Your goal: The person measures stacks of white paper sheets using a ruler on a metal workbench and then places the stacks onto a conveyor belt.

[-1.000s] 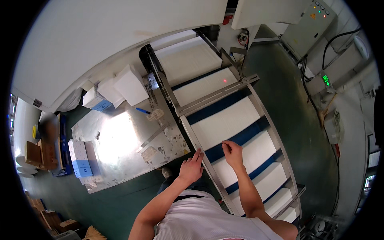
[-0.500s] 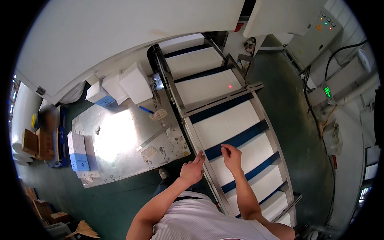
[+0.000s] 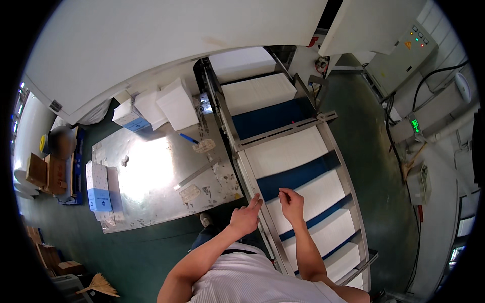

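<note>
A conveyor [image 3: 341,169] with metal side rails runs from the machine toward me, carrying several flat white stacks [image 3: 285,150] of what look like paper sheets across its blue belt [image 3: 298,171]. My left hand [image 3: 246,218] is at the near left rail, fingers stretched out and holding nothing; the fingertips appear to rest on the rail's edge. Over the belt, my right hand [image 3: 293,206] is closed, thumb and fingertips pinched together. Whatever may be between them is too small to make out. A white stack [image 3: 323,193] lies beneath and beside that hand.
Left of the conveyor stands a metal table [image 3: 146,202] with a blue-and-white box [image 3: 98,189], white stacks [image 3: 177,105] and a blue pen [image 3: 189,138]. A metal crossbar [image 3: 283,132] spans the conveyor. Behind rises a large white machine housing [image 3: 166,35]; a control cabinet [image 3: 401,55] stands far right.
The white stacks have shifted along the conveyor toward me. Bare blue belt now shows just beyond the crossbar, where a stack lay. Both hands have stayed nearly in place.
</note>
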Action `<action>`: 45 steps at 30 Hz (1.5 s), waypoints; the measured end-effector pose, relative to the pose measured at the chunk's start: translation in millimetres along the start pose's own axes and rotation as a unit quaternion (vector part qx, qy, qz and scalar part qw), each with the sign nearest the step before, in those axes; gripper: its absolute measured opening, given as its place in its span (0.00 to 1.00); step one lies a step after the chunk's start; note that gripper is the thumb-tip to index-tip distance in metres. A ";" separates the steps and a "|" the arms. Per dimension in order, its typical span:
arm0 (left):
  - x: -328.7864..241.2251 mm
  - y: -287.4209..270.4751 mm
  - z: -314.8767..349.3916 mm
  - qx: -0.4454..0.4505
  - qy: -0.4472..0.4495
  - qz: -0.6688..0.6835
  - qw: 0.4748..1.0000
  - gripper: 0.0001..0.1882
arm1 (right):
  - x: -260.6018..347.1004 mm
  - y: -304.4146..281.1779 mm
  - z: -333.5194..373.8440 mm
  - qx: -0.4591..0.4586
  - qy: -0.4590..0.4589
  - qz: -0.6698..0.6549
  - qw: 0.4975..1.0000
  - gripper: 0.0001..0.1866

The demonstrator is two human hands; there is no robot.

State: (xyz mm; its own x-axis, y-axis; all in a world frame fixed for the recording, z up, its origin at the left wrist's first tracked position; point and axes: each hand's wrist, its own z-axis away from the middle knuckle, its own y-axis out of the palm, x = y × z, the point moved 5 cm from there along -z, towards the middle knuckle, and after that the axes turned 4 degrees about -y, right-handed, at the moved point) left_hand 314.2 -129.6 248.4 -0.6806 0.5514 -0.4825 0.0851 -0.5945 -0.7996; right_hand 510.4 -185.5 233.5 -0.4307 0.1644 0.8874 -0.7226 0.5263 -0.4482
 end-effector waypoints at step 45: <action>-2.5 1.5 -2.8 0.001 -0.001 -0.025 1.000 0.38 | -18.0 -26.4 0.0 -0.014 -0.004 0.019 1.000 0.08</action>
State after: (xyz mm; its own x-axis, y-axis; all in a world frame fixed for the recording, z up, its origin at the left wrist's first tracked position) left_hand 318.1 -130.2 247.5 -0.6851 0.5797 -0.4411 0.0489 -0.5676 -0.8219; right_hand 537.2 -202.3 229.4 -0.4623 0.1788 0.8685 -0.6894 0.5436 -0.4788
